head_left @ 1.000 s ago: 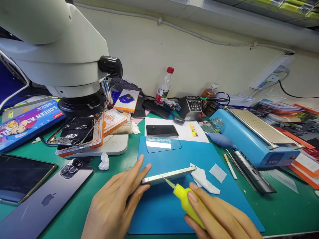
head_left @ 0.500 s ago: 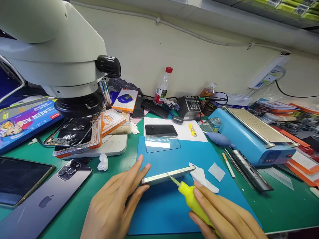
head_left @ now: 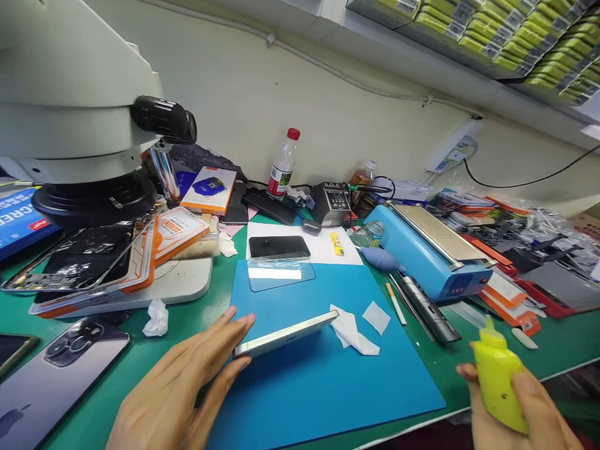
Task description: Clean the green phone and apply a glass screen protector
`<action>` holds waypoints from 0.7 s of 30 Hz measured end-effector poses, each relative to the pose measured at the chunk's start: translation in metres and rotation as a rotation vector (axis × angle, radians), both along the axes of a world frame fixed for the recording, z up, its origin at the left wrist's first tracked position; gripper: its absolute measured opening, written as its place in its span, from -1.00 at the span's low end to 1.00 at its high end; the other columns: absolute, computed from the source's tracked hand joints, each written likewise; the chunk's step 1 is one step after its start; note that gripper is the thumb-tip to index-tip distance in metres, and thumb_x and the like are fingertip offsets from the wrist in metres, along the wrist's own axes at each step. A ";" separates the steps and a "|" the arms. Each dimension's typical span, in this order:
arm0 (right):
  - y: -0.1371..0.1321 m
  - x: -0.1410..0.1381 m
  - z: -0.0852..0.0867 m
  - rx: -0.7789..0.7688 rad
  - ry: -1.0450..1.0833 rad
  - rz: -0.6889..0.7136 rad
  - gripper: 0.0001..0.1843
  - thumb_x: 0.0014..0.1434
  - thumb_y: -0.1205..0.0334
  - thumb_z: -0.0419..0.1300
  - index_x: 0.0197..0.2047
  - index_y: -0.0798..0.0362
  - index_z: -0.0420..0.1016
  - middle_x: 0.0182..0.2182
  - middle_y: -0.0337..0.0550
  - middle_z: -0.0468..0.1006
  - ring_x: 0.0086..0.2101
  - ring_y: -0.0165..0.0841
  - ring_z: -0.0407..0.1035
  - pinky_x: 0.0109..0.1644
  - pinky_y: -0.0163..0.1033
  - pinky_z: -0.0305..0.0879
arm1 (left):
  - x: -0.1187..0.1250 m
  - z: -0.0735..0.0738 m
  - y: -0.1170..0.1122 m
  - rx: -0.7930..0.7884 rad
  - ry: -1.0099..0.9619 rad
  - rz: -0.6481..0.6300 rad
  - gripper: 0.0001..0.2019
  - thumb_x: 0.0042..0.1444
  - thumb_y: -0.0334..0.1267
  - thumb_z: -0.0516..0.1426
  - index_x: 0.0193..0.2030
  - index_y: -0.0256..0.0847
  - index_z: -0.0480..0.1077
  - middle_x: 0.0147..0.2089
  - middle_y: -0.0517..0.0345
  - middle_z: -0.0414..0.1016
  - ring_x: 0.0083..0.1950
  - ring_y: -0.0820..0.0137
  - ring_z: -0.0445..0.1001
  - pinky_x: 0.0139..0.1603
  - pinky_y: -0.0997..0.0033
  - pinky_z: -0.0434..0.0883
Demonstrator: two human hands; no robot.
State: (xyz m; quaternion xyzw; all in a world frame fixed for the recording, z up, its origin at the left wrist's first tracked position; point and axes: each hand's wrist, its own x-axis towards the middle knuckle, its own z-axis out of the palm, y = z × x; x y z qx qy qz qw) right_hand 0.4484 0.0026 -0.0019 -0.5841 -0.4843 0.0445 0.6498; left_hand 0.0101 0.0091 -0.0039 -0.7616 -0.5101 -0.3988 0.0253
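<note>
My left hand (head_left: 182, 381) grips the near end of a light-coloured phone (head_left: 287, 334), holding it tilted on its edge over the blue mat (head_left: 328, 387). My right hand (head_left: 515, 415) is at the bottom right, off the mat, closed around a yellow squeeze bottle (head_left: 497, 375) with its nozzle pointing up. A crumpled white wipe (head_left: 352, 332) and a small white square (head_left: 376, 316) lie on the mat just right of the phone. A clear glass sheet (head_left: 280, 272) and a black phone (head_left: 278, 246) lie at the mat's far edge.
A microscope (head_left: 79, 112) overhangs the left, with phone parts and orange boxes on its base. A purple phone (head_left: 51, 369) lies at the lower left. A blue heating machine (head_left: 426, 250), a soldering station (head_left: 334, 204), a red-capped bottle (head_left: 282, 164) and tools crowd the back and right.
My right hand pulled the yellow bottle away from the phone's edge, out to the right and off the mat, nozzle now up. The view swung right. My left hand still holds the phone.
</note>
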 end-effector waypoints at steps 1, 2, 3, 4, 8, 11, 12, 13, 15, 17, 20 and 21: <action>0.003 0.019 -0.004 0.055 0.007 -0.041 -0.68 0.43 0.14 0.31 0.20 -0.07 0.69 0.02 -0.09 0.74 -0.21 -0.23 0.69 -0.17 -0.20 0.70 | -0.001 -0.002 0.000 0.002 0.001 0.009 -0.51 0.52 -0.07 0.15 0.52 0.05 0.33 0.36 0.25 0.63 0.21 0.28 0.72 0.18 0.45 0.66; 0.006 0.036 -0.006 0.087 0.015 -0.071 -0.67 0.41 0.16 0.34 0.20 -0.13 0.69 0.00 -0.13 0.75 -0.24 -0.26 0.69 -0.19 -0.25 0.68 | -0.001 -0.004 0.001 0.006 0.001 0.017 -0.52 0.52 -0.05 0.15 0.51 0.07 0.35 0.36 0.26 0.63 0.19 0.27 0.73 0.15 0.45 0.67; 0.009 0.051 -0.008 0.107 0.012 -0.092 -0.67 0.37 0.18 0.38 0.18 -0.19 0.70 -0.02 -0.16 0.76 -0.27 -0.29 0.68 -0.18 -0.29 0.65 | 0.000 -0.005 0.001 0.012 -0.004 0.021 -0.54 0.52 -0.04 0.15 0.49 0.07 0.37 0.36 0.26 0.63 0.18 0.26 0.74 0.15 0.44 0.68; 0.012 0.063 -0.008 0.104 0.008 -0.095 -0.65 0.32 0.21 0.43 0.15 -0.23 0.72 -0.05 -0.17 0.76 -0.30 -0.30 0.68 -0.16 -0.30 0.63 | 0.000 -0.006 0.001 0.019 -0.013 0.023 -0.57 0.51 -0.05 0.15 0.46 0.07 0.39 0.36 0.27 0.63 0.19 0.26 0.73 0.15 0.45 0.67; 0.024 0.093 -0.005 0.053 -0.029 -0.058 -0.52 0.30 0.19 0.45 0.27 -0.18 0.64 -0.05 -0.04 0.76 -0.18 -0.15 0.71 -0.06 -0.22 0.63 | 0.004 -0.004 0.000 0.013 -0.051 0.023 -0.65 0.52 -0.07 0.15 0.37 0.03 0.44 0.32 0.30 0.65 0.28 0.28 0.66 0.22 0.51 0.61; 0.032 0.111 -0.009 0.068 -0.089 -0.076 -0.45 0.24 0.21 0.50 0.28 -0.14 0.63 -0.03 0.02 0.75 -0.21 -0.11 0.71 -0.15 -0.24 0.61 | 0.005 -0.001 -0.002 -0.006 -0.079 0.028 -0.69 0.52 -0.04 0.16 0.30 0.02 0.47 0.31 0.32 0.66 0.29 0.31 0.65 0.22 0.58 0.58; 0.035 0.117 -0.011 0.103 -0.115 -0.105 -0.45 0.20 0.23 0.52 0.25 -0.17 0.65 -0.07 -0.03 0.76 -0.31 -0.19 0.70 -0.23 -0.30 0.58 | 0.005 0.000 -0.002 -0.011 -0.090 0.026 -0.70 0.52 -0.05 0.16 0.29 0.02 0.47 0.30 0.32 0.66 0.30 0.32 0.64 0.23 0.59 0.57; 0.037 0.122 -0.015 0.133 -0.144 -0.134 -0.43 0.16 0.25 0.55 0.23 -0.19 0.66 -0.11 -0.07 0.77 -0.41 -0.27 0.67 -0.31 -0.35 0.53 | 0.005 0.001 -0.002 -0.018 -0.096 0.022 -0.70 0.52 -0.05 0.16 0.30 0.02 0.47 0.31 0.32 0.66 0.30 0.32 0.63 0.23 0.60 0.56; 0.040 0.130 -0.021 0.164 -0.216 -0.169 -0.37 0.09 0.26 0.59 0.23 -0.21 0.66 -0.21 -0.13 0.77 -0.55 -0.36 0.59 -0.42 -0.42 0.45 | 0.005 0.003 -0.002 -0.029 -0.088 0.020 -0.67 0.53 -0.06 0.15 0.34 0.04 0.46 0.32 0.30 0.65 0.30 0.31 0.64 0.21 0.60 0.57; 0.041 0.131 -0.023 0.139 -0.308 -0.158 -0.28 0.06 0.24 0.60 0.29 -0.22 0.62 -0.20 -0.11 0.77 -0.50 -0.28 0.63 -0.38 -0.40 0.50 | 0.004 0.004 -0.001 -0.034 -0.066 0.030 -0.63 0.53 -0.06 0.14 0.40 0.07 0.44 0.33 0.29 0.64 0.24 0.31 0.68 0.16 0.59 0.60; 0.038 0.120 -0.019 0.088 -0.481 -0.106 -0.21 0.14 0.16 0.57 0.41 -0.29 0.49 -0.02 -0.07 0.75 -0.32 -0.16 0.70 -0.25 -0.37 0.59 | 0.002 0.004 0.000 -0.036 -0.041 0.046 -0.59 0.52 -0.05 0.14 0.45 0.11 0.40 0.33 0.29 0.65 0.17 0.29 0.73 0.13 0.52 0.65; 0.035 0.114 -0.017 0.081 -0.548 -0.090 -0.18 0.20 0.13 0.53 0.47 -0.31 0.41 0.03 -0.07 0.74 -0.29 -0.17 0.71 -0.25 -0.39 0.59 | 0.002 0.004 0.000 -0.036 -0.032 0.040 -0.57 0.52 -0.05 0.15 0.46 0.11 0.38 0.33 0.29 0.65 0.18 0.28 0.73 0.14 0.50 0.65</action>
